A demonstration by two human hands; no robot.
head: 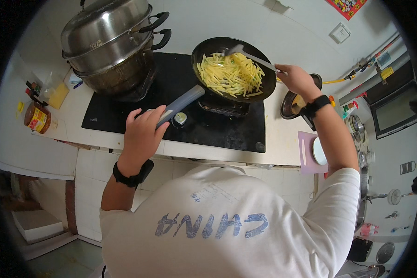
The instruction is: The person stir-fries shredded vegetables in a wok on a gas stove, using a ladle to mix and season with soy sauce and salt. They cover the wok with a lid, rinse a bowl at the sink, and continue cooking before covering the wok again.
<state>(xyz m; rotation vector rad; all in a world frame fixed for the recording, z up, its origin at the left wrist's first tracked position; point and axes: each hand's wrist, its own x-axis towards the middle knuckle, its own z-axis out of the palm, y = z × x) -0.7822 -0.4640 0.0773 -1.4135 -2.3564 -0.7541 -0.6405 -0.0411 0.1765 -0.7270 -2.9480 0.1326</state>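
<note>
My left hand is wrapped around the end of a grey-blue wok handle. The dark wok sits over the right burner of a black glass gas hob. Pale yellow shredded strips, probably potato, with a few green bits cover much of its inside. In my right hand is the handle of a grey spatula. The spatula's head rests at the far edge of the strips, and its front edge is partly hidden by them.
A tall steel steamer pot stands on the left burner, its black handles facing the wok. Left of the hob are a jar with a red-brown content and a seasoning container. Rightward lie a dark pan, purple mat and white plate.
</note>
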